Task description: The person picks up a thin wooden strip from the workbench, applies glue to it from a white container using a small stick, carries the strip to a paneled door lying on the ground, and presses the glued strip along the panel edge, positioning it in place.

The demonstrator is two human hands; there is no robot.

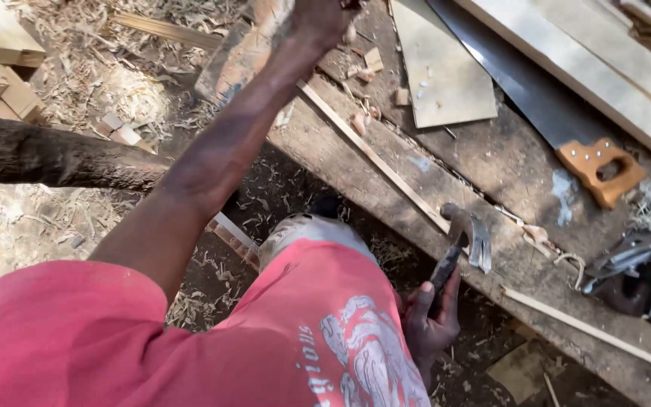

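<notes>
The right hand (429, 316) grips a claw hammer (461, 245) by its handle, fingers closed round it, the head lying on the near edge of the workbench (491, 162). The left hand (322, 19) reaches to the bench's far edge; its fingers are cut off, so I cannot tell their state. A handsaw (566, 128) lies farther right.

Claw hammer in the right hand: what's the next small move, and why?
Probably lift the claw hammer up off the workbench. The right hand grips its handle low, with the head resting at the bench edge, while the left hand reaches far forward, apparently onto a wooden piece.
</notes>
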